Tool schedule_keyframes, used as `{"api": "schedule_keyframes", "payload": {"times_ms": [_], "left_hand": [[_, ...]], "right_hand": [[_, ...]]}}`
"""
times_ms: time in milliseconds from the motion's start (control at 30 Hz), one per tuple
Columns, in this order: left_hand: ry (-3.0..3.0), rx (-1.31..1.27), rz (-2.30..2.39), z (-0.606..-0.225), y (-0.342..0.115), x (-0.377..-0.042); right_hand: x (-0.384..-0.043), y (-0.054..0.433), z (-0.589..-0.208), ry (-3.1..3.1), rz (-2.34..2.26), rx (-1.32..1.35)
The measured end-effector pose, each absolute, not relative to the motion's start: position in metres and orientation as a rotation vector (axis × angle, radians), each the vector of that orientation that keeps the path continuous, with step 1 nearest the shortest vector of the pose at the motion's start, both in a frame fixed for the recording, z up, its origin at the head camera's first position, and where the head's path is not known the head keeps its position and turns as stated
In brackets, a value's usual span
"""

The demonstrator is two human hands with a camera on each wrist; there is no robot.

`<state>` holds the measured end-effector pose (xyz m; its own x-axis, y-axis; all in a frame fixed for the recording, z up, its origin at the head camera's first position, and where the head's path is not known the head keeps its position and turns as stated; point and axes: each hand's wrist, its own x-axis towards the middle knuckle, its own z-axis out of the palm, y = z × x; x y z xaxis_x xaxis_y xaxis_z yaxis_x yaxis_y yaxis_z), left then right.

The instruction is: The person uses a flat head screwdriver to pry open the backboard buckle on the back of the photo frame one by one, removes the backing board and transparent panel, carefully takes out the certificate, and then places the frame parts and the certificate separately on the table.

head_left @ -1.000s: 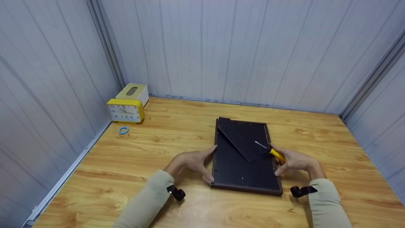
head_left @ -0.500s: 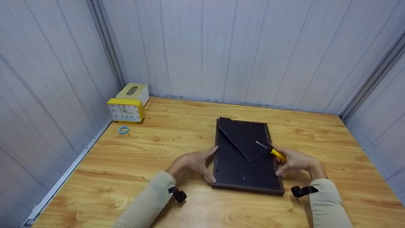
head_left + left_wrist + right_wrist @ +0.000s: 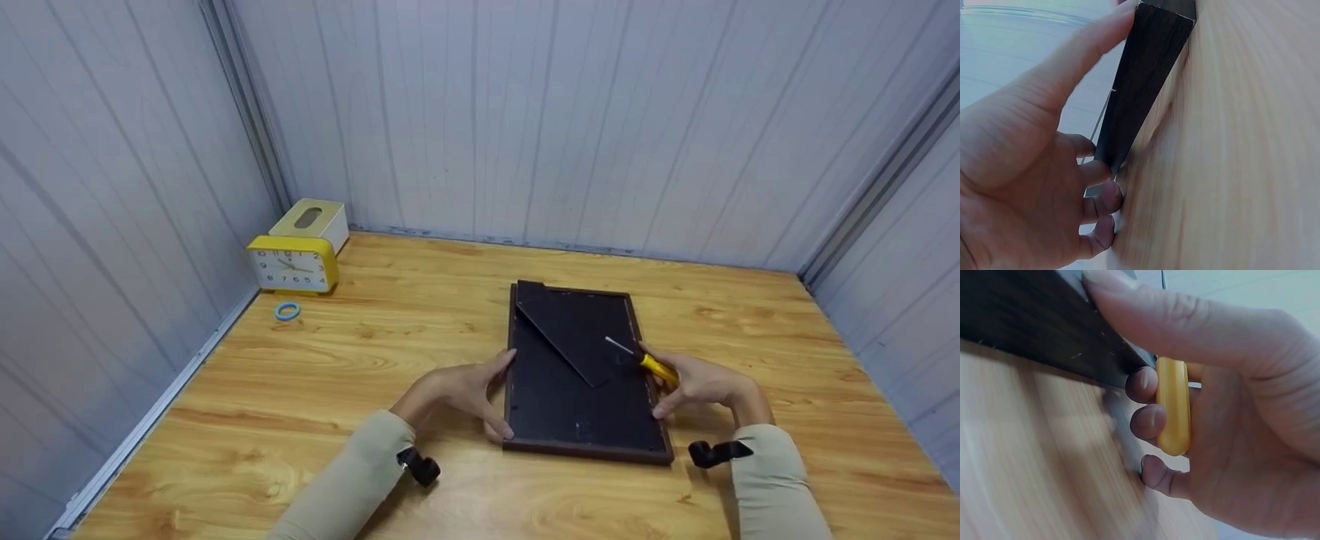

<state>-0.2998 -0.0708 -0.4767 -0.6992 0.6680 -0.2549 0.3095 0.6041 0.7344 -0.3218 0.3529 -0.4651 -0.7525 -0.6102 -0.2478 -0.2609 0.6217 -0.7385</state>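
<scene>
A dark picture frame lies back side up on the wooden table, its black stand leg slanting across the backing. At its left edge my left hand grips the rim; in the left wrist view the thumb is at a corner of the frame and bent fingertips touch its side. My right hand holds a screwdriver with a yellow handle, its metal tip over the backing. In the right wrist view, fingers curl round the yellow handle while the thumb rests on the frame's edge.
A yellow clock stands at the back left, before a tissue box. A small blue ring lies in front of the clock. Pale panelled walls enclose the table's back and sides.
Both hands and the picture frame stay almost where they were. The head view has shifted very slightly; the screwdriver remains in the right hand.
</scene>
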Motion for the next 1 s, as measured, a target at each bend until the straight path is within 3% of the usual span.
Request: {"api": "schedule_keyframes", "payload": {"times_ms": [500, 1000], "left_hand": [[2.306, 0.749, 0.941, -0.478, -0.073, -0.299], [2.291, 0.781, 0.972, -0.481, -0.073, -0.3]], "right_hand": [[-0.312, 0.345, -0.449, 2.376, -1.185, -0.536], [-0.314, 0.301, -0.446, 2.254, -1.405, -1.075]]}}
